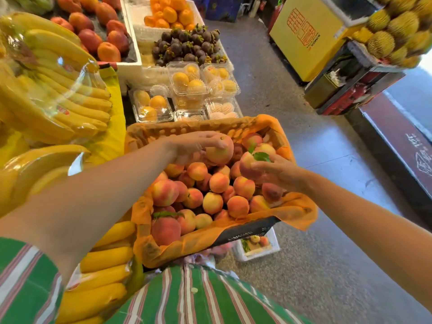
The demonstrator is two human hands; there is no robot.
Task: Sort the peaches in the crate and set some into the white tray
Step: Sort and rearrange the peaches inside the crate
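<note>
A black crate [247, 230] lined with orange wrap holds a heap of peaches [210, 195] in front of me. My left hand [194, 146] grips one peach [221, 152] from above, over the far part of the heap. Just to its right, my right hand [278, 170] holds another peach [247, 163] that has a green leaf on top. A white tray [275, 247] sits on the floor below the crate's right side, mostly hidden by the crate, with a few peaches showing in it.
Wrapped bananas [60, 99] fill the stall to my left. Clear boxes of yellow fruit [189, 83], mangosteens [187, 45] and oranges [170, 12] lie beyond the crate. A yellow box [306, 36] and durians [397, 31] stand across the grey floor aisle on the right.
</note>
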